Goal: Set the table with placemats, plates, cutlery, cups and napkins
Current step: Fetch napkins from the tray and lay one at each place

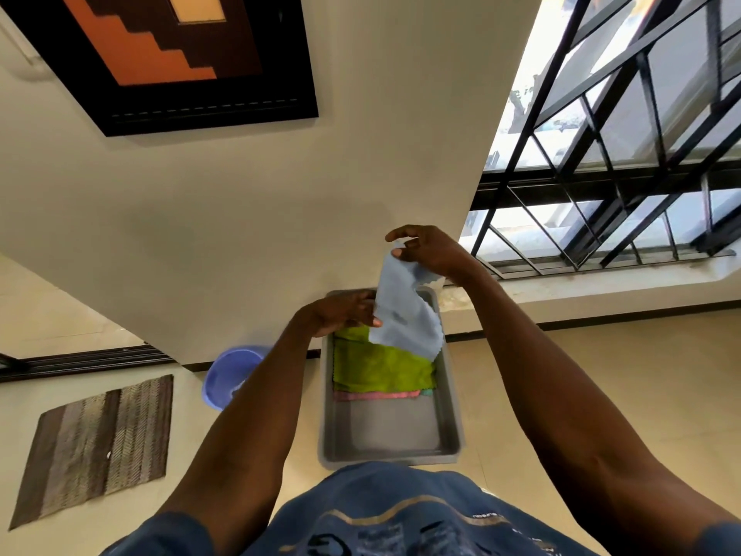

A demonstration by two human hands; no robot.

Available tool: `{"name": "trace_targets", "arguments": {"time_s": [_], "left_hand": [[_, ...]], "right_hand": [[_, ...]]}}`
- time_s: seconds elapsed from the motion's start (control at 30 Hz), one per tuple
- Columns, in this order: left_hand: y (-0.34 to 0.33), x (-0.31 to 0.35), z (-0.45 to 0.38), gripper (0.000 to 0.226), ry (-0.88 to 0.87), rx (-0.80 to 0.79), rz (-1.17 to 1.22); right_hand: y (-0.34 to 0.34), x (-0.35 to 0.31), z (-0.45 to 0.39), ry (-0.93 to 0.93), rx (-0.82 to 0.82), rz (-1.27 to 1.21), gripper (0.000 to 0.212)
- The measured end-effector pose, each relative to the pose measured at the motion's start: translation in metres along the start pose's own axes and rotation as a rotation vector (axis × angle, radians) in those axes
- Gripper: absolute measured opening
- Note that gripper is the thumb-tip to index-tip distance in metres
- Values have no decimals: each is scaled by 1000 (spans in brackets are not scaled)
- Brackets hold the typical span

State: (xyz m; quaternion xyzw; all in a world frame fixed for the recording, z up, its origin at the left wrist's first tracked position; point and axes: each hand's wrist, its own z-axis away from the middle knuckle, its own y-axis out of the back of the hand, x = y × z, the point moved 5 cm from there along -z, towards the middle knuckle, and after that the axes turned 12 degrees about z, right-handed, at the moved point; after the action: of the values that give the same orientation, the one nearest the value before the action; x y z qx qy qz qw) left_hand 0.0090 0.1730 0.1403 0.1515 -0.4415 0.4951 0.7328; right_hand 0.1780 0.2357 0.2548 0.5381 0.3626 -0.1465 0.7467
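The grey tray [391, 427] sits on the floor below me, and everything else I place from it. At its far end lies a folded stack: a green cloth [381, 367] on top, pink and teal edges peeking out beneath, the near half of the tray bare. Above that stack I hold the pale blue napkin [403, 315], lifted clear. My right hand [431, 250] pinches its top corner between thumb and fingers; my left hand [345, 311] pinches its lower edge. It looks light, limp and floppy, so corners seem the best hold. A purple basin [228, 375] stands left of the tray.
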Motion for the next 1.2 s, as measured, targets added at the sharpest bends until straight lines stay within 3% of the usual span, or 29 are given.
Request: {"name": "trace_targets", "arguments": {"time_s": [0.13, 0.23, 0.33, 0.4, 0.47, 0.6, 0.67, 0.77, 0.83, 0.93, 1.03, 1.2], "left_hand": [[-6, 15, -6, 42, -138, 86, -60], [-4, 20, -4, 48, -183, 139, 120], [-2, 22, 2, 41, -237, 176, 262], [1, 21, 5, 32, -265, 205, 322], [4, 18, 5, 20, -274, 253, 360], [6, 9, 10, 8, -219, 322, 512], [8, 3, 12, 10, -208, 318, 591], [15, -4, 14, 11, -205, 330, 640], [19, -7, 15, 12, -202, 353, 638], [24, -8, 17, 11, -213, 406, 582], [34, -8, 18, 9, -249, 503, 529], [49, -10, 20, 5, -310, 605, 516]], "right_hand": [[11, -15, -11, 25, 52, 45, 26], [12, 0, -21, -43, 182, -30, 31], [3, 29, -13, -265, 376, -116, 53], [-20, 58, 3, -493, 403, -210, 65], [-57, 93, 18, -668, 284, -377, 68], [-135, 127, 50, -841, -116, -801, 82], [-157, 126, 55, -820, -239, -1089, 87], [-161, 103, 57, -697, -288, -1401, 88], [-149, 94, 51, -628, -182, -1364, 80], [-124, 84, 38, -509, 11, -1156, 45], [-110, 76, 29, -471, 81, -1002, 17], [-105, 84, 17, -412, 91, -831, 50]]}}
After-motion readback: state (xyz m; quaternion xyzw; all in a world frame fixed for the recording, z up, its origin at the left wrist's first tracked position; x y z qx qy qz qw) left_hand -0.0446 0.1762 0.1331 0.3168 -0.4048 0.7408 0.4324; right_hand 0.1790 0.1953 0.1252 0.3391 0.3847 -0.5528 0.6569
